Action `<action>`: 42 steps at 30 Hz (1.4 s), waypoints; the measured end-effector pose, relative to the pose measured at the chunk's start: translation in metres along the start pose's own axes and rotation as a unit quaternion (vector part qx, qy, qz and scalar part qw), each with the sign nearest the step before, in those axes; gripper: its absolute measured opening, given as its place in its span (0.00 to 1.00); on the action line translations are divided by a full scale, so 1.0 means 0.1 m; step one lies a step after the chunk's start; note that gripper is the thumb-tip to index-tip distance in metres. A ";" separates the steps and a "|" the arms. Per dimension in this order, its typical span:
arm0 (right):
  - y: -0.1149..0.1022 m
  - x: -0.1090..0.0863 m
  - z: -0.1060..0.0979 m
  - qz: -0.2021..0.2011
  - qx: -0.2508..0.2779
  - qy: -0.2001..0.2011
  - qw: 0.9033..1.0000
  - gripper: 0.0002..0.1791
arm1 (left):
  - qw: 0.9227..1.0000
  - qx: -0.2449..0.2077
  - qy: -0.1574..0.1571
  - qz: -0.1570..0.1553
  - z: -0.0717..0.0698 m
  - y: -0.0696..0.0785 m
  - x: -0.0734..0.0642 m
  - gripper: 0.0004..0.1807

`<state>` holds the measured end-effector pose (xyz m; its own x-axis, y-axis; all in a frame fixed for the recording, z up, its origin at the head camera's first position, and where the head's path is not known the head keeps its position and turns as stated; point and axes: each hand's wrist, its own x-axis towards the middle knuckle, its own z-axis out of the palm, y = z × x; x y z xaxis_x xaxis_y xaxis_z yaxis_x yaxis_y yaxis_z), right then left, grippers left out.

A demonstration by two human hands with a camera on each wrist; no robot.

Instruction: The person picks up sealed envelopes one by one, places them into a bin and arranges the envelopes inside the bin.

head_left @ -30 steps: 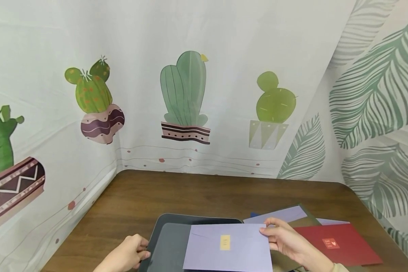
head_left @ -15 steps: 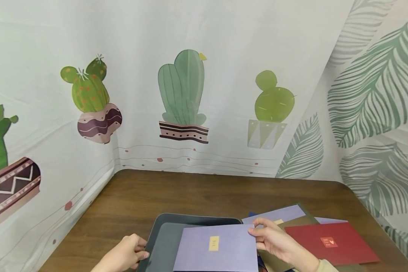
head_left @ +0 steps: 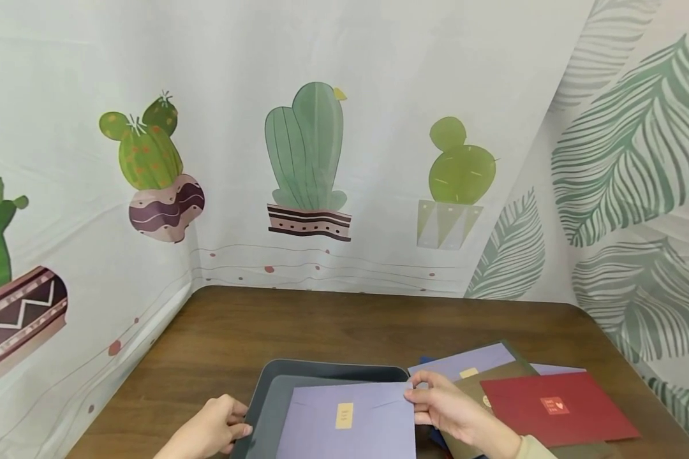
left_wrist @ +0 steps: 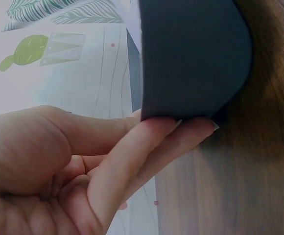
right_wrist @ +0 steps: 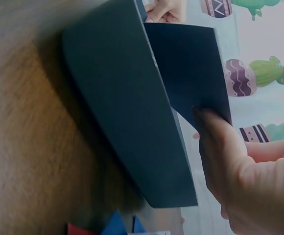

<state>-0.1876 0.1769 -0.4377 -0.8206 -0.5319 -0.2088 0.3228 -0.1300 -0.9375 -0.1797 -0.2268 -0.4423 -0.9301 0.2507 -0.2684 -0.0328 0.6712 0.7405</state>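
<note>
A lavender envelope [head_left: 373, 421] with a small yellow label lies over the dark grey tray [head_left: 278, 389] in the head view. My right hand [head_left: 450, 408] pinches the envelope by its upper right corner. The right wrist view shows this envelope [right_wrist: 188, 63] in shadow, standing above the tray's side wall [right_wrist: 115, 103], with the right hand [right_wrist: 230, 156] at its edge. My left hand [head_left: 209, 426] grips the tray's left rim. Seen from the left wrist, the left hand's [left_wrist: 98, 156] fingers press the outside of the tray wall [left_wrist: 191, 58] and the thumb reaches the rim.
Right of the tray lies an overlapping pile: a red envelope [head_left: 528, 408] with a heart sticker, a brown envelope [head_left: 465, 440], another lavender envelope [head_left: 448, 363] and blue corners. The brown wooden table [head_left: 321, 325] ends at a white cactus-print curtain [head_left: 390, 191].
The right hand has carried the lavender envelope leftward and a little lower, further over the tray. More of the pile shows now. The left hand stays at the tray rim.
</note>
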 end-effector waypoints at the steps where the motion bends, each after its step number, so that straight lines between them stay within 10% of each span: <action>1: 0.01 0.01 0.01 0.002 0.000 0.000 1.000 0.10 | 1.000 0.001 0.002 -0.001 0.00 0.00 0.00 0.23; 19: 0.12 0.12 0.27 0.000 -0.066 0.072 0.995 0.09 | 1.000 0.001 -0.001 0.007 0.02 -0.04 0.00 0.20; 42: -0.09 -0.01 0.36 -0.041 -0.255 0.163 0.952 0.23 | 1.000 0.003 0.014 0.009 0.03 -0.01 -0.01 0.21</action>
<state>-0.1722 0.1483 -0.4189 -0.9628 -0.2390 -0.1265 0.0487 0.3068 -0.9505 -0.1774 -0.2252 -0.4448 -0.9402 0.2433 -0.2384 -0.0139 0.6718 0.7406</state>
